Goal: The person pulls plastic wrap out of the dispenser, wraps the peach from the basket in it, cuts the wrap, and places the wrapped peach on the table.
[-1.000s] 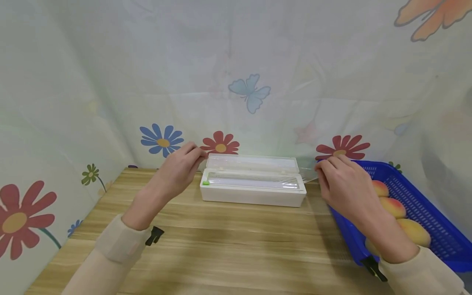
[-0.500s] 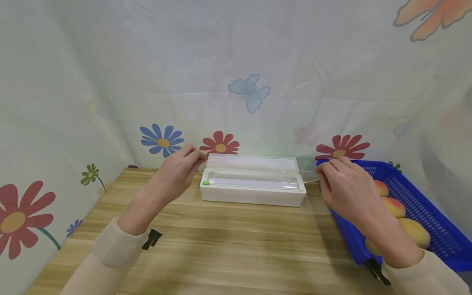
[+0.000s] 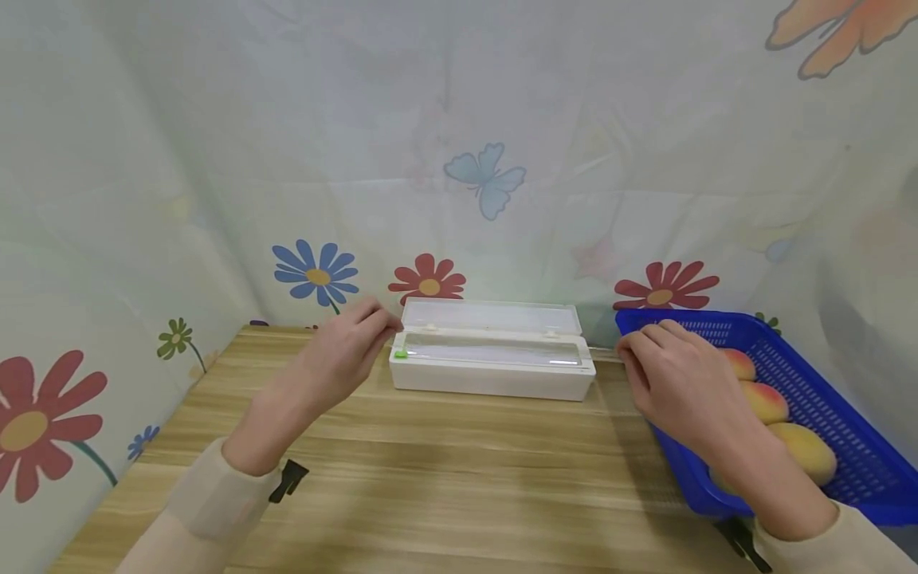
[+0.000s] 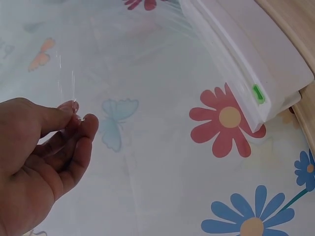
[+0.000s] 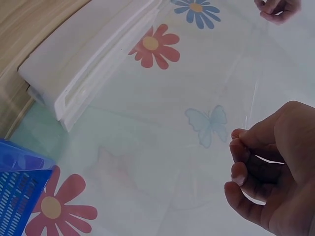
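Note:
A white cling film dispenser box stands on the wooden table with its clear lid raised. Its green cutter slide sits at the left end. Thumb and fingertips of my left hand pinch a corner of clear cling film, just off the box's left end. At the other side my right hand pinches the film's opposite edge between thumb and forefinger, its other fingers loosely curled. The transparent sheet stretches between both hands over the box and is hard to make out in the head view.
A blue plastic basket holding several yellow-red mangoes stands on the right, partly under my right forearm. Behind the table hangs a pale curtain printed with flowers and butterflies. Black clips sit at both cuffs.
Both hands have come down a little in the head view, the left more than the right, still pinching the film. The film strip beside the right hand now lies lower. The box has stayed put.

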Available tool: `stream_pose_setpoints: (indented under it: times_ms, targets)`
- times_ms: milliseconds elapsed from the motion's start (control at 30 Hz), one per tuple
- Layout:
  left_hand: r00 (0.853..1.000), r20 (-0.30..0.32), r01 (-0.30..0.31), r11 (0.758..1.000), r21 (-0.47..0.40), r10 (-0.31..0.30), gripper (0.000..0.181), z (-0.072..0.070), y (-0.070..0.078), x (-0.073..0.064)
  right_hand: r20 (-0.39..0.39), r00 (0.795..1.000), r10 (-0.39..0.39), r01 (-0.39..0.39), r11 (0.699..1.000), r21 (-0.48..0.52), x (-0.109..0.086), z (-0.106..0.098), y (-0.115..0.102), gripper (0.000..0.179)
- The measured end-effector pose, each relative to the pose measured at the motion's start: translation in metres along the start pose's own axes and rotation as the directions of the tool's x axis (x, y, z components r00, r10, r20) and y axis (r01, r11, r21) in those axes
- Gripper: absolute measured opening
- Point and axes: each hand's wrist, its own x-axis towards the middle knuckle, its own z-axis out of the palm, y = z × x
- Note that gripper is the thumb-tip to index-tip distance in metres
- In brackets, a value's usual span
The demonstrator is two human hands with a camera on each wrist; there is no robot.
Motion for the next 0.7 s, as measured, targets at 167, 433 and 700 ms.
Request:
stream_pose_setpoints:
  times_ms: [167,433,700]
  targets:
    - [1.000,0.003,-0.009,1.000,-0.002,0.009,0.012,0.001,0.000,-0.003,0.000,1.000,-0.021,0.021,1.000,0.007,-0.004,-0.001,-0.001,0.010]
    - [1.000,0.023,-0.020,1.000,0.004,0.019,0.010,0.001,0.004,-0.012,0.016,0.998,-0.058,0.058,0.998,0.022,-0.011,-0.002,-0.003,0.008]
    - [1.000,-0.011,-0.029,1.000,-0.003,0.029,0.010,0.000,0.006,-0.014,0.016,0.997,-0.075,0.075,0.997,0.026,-0.013,-0.005,-0.004,0.009]
